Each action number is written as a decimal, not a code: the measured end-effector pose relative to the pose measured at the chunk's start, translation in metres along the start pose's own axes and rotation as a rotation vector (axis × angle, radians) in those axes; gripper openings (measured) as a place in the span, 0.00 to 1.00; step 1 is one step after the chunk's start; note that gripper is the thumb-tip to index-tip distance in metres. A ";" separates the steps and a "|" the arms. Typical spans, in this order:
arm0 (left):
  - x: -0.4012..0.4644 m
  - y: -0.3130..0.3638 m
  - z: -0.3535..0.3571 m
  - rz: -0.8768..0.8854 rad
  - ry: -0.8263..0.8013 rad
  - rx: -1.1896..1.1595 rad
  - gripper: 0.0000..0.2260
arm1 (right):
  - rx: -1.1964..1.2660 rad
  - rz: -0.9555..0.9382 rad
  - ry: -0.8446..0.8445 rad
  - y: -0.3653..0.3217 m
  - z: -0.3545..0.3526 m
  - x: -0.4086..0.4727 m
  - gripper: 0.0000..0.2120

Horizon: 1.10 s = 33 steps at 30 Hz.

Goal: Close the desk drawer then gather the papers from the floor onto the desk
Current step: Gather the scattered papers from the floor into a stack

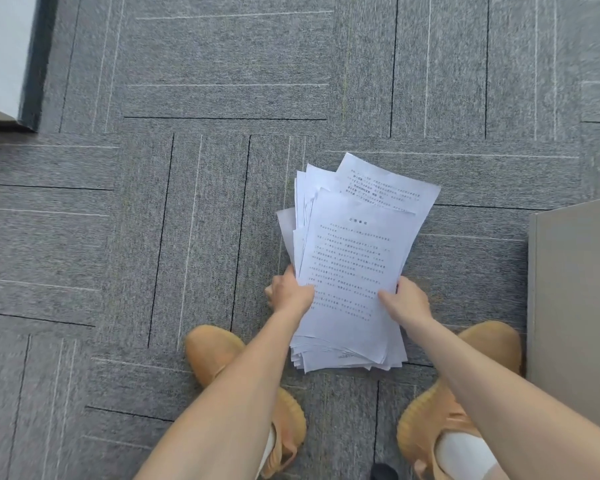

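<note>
- Presently, both bare hands grasp one loose stack of printed papers (350,268), held over the grey carpet tile floor (187,98)
- Left hand (291,291) is clenched on the stack's left edge, thumb on top, fingers hidden beneath the sheets
- Right hand (407,299) grips the right edge, thumb pressed flat on the top sheet, remaining fingers out of sight under the stack
- Stack is uneven: sheets are fanned and offset, several corners projecting at the far end and along the left side; one sheet at the far end lies turned at an angle to the rest
- Top sheet carries a centred heading and lines of black print; the text is too small to read
- Whether the near end of the stack touches the carpet cannot be told
- Two orange knit shoes (222,355) stand on the carpet, one either side of the stack's near end; white sock (465,452) shows at the right ankle
- Beige furniture panel (575,299) stands at the right edge of view, just beside the right shoe; no drawer front can be made out on it
- Pale panel with a dark edge (11,57) occupies the upper left corner, well apart from the papers
- No loose sheets show elsewhere on the visible carpet
</note>
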<state>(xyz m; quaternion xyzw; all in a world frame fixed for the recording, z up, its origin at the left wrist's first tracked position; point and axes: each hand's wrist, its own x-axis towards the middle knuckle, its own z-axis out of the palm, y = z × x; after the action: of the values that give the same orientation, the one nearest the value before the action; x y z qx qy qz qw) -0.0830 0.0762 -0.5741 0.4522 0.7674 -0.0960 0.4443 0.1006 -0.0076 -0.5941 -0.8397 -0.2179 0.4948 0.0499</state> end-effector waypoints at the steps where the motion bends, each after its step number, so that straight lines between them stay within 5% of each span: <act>1: 0.001 0.000 0.000 -0.013 -0.004 -0.040 0.18 | -0.061 0.002 0.032 -0.001 0.002 -0.002 0.16; 13: 0.005 0.001 -0.007 -0.105 -0.141 -0.581 0.20 | 0.131 0.062 0.079 0.001 -0.007 0.003 0.16; 22: 0.015 0.003 -0.019 -0.041 -0.315 -0.563 0.14 | 0.150 0.083 0.033 -0.002 -0.007 0.007 0.18; 26: 0.020 0.004 -0.035 -0.070 -0.335 -0.575 0.24 | 0.310 0.102 -0.038 -0.009 -0.021 -0.002 0.19; 33: -0.025 0.061 -0.102 0.051 -0.396 -0.647 0.17 | 0.629 0.070 -0.090 -0.048 -0.076 -0.033 0.27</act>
<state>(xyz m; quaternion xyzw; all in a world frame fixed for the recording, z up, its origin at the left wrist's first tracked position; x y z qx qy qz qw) -0.0912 0.1522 -0.4792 0.2802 0.6457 0.0768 0.7061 0.1366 0.0319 -0.5141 -0.7674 -0.0273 0.5759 0.2806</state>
